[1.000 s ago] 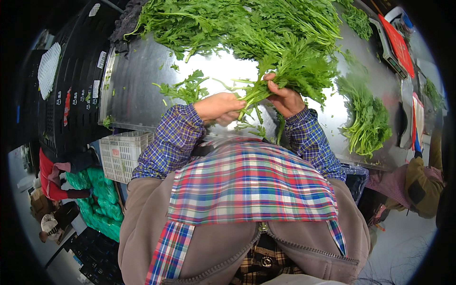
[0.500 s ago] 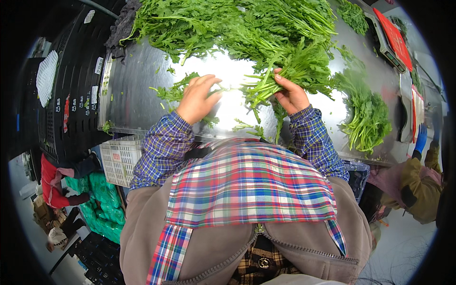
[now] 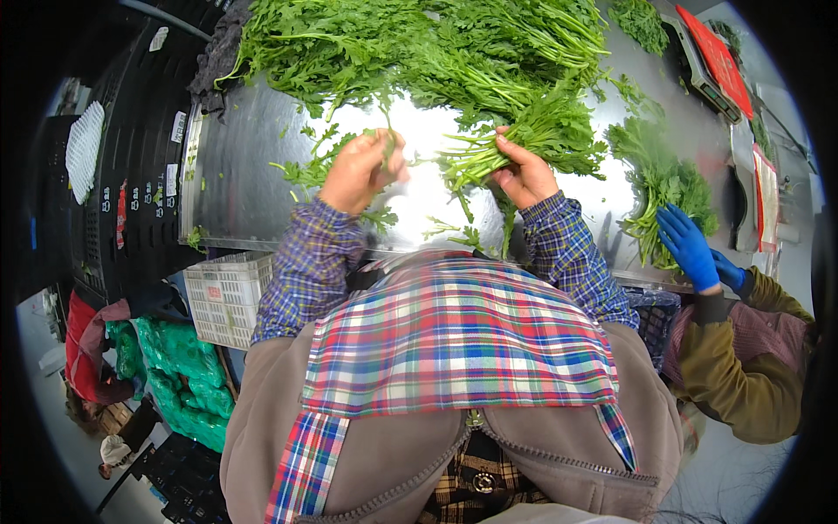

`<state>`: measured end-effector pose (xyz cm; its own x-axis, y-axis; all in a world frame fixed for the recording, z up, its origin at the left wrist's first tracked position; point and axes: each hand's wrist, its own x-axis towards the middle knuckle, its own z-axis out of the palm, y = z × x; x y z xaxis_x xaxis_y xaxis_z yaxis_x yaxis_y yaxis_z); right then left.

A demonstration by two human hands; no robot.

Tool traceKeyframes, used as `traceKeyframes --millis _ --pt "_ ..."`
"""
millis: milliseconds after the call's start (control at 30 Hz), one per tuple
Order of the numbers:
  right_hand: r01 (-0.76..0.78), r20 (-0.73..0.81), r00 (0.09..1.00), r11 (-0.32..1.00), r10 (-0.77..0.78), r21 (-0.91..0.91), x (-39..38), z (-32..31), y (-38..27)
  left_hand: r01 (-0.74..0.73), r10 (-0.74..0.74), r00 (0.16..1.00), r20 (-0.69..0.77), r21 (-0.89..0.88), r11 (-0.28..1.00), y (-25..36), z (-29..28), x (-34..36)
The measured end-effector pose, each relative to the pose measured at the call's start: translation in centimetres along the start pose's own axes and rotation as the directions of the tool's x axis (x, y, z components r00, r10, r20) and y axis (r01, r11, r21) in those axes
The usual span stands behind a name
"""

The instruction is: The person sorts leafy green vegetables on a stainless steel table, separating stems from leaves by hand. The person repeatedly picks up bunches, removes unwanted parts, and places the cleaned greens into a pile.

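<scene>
My left hand is closed on a thin green stem held upright above the steel table, with slight motion blur at the fingers. My right hand grips a bunch of leafy greens by the stems, their pale cut ends pointing left. Loose leaves and stems lie just left of my left hand. A large heap of the same greens covers the back of the table, beyond both hands.
Black crates line the left, with a white basket and green bags below. At right, a co-worker's blue-gloved hands touch another pile of greens, near a scale and a red board. Other people stand at lower left.
My left hand left the bunch, moving left, and now pinches a stem. My right hand keeps hold of the bunch. The co-worker's gloves have come onto the right-hand pile.
</scene>
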<state>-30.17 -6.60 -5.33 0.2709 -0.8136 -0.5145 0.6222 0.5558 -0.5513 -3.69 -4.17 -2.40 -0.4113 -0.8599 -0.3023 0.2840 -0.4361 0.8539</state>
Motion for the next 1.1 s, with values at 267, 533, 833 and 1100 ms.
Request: traceKeyframes --millis 267,533,833,1100 --pt "-0.159 0.066 0.987 0.931 0.146 0.328 0.6 1.4 1.1 -0.039 0.113 0.993 -0.028 0.834 0.551 -1.2 2.1 -1.5" --pt "0.155 0.009 0.988 0.987 -0.155 -0.043 -1.1 2.6 2.7 0.205 -0.234 0.964 -0.127 -0.209 0.956 -2.3 7.3 2.0" --pt "0.286 0.059 0.957 0.957 -0.283 -0.051 -1.2 2.9 3.0 0.301 -0.367 0.925 -0.097 -0.402 0.865 -3.6 6.2 1.8" --pt "0.208 -0.023 0.978 0.978 -0.207 0.013 -0.5 1.9 1.9 0.246 -0.256 0.967 0.0 -0.277 0.929 -2.8 4.2 0.1"
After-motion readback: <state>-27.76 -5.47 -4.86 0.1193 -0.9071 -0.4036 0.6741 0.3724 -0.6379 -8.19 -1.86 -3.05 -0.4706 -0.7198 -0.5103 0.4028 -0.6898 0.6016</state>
